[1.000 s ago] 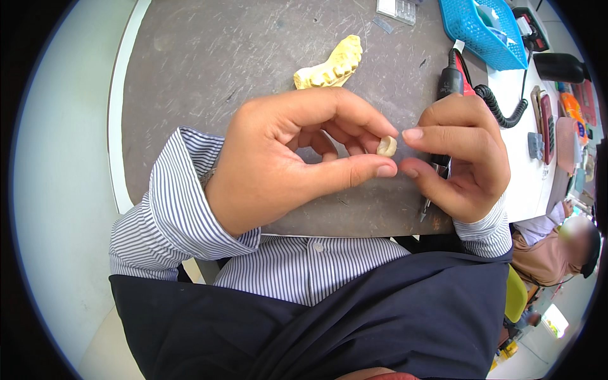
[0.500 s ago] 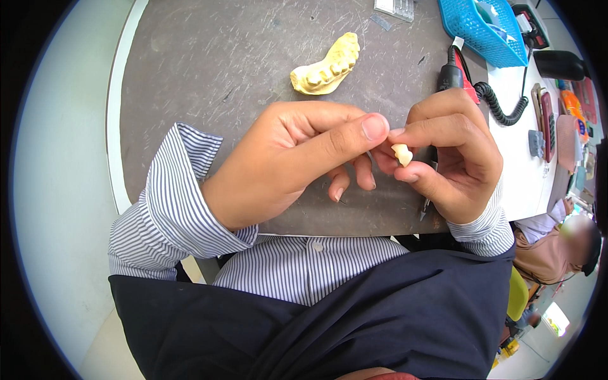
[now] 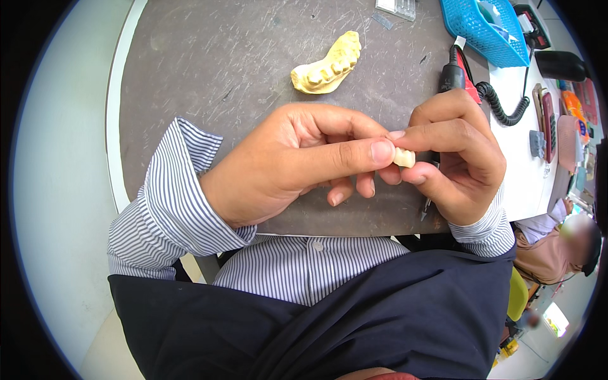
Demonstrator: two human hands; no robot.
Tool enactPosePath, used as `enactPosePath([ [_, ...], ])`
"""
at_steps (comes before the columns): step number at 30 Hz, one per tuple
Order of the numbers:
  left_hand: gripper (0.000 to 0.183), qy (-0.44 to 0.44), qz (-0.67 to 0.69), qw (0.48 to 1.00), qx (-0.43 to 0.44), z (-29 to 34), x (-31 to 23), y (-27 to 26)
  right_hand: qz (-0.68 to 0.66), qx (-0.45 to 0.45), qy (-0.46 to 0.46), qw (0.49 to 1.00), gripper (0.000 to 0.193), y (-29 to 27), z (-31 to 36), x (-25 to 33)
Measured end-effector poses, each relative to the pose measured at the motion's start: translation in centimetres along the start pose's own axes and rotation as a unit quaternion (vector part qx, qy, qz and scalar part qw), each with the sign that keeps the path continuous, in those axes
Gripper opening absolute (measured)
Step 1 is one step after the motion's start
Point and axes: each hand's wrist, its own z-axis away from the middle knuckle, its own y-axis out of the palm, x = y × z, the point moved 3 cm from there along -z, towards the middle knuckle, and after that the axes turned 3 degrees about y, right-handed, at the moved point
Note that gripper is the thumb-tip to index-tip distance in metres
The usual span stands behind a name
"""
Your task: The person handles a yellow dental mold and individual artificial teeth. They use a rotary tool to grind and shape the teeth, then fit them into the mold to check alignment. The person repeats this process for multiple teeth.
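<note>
A small ivory dental bridge (image 3: 404, 158), shaped like joined teeth, is pinched between both hands above the table. The thumb and fingers of my left hand (image 3: 297, 155) close on its left end and hide part of it. From the other side, my right hand (image 3: 459, 149) grips it between thumb and curled fingers. Beyond the hands a yellow plaster dental model (image 3: 328, 66), a curved row of teeth, lies on the table. Behind my right hand sits a dark rotary handpiece (image 3: 451, 77), its thin metal tip (image 3: 425, 208) showing below the hand.
The scratched brown tabletop (image 3: 196, 63) has a pale left edge. A coiled black cable (image 3: 506, 113) runs at the right, near a blue plastic basket (image 3: 478, 31). A clear small case (image 3: 398, 7) lies at the far edge. Another person (image 3: 557, 247) sits off to the right.
My left thumb and fingers have moved slightly right and down onto the dental bridge. The bridge has turned to lie more sideways. The plaster model stays in place.
</note>
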Motion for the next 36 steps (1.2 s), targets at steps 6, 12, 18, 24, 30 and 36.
enactPosePath([
  [6,0.018,-0.021,0.001,1.0,0.014,0.1,0.1,-0.1,0.011,-0.003,0.004,1.0,0.024,-0.1,0.2,0.1],
  [12,0.022,0.008,-0.001,1.0,-0.026,0.2,0.2,0.1,0.034,0.0,0.021,0.999,0.023,0.0,0.1,0.4],
  [18,0.028,0.021,-0.019,0.999,-0.03,0.4,0.2,0.0,0.045,-0.013,0.019,0.999,0.021,0.1,0.0,0.5],
  [24,0.029,0.053,-0.091,0.994,-0.036,0.2,-1.1,0.1,0.387,-0.123,0.333,0.851,0.043,-3.9,0.7,0.3],
  [30,0.029,0.108,-0.079,0.989,-0.064,0.1,-1.4,0.3,0.418,0.029,0.362,0.833,0.048,-2.7,1.2,-1.8],
  [36,0.028,0.145,-0.074,0.985,-0.061,0.0,-2.1,0.3,-0.11,-0.077,0.465,0.875,0.032,-4.1,1.8,-2.7],
])
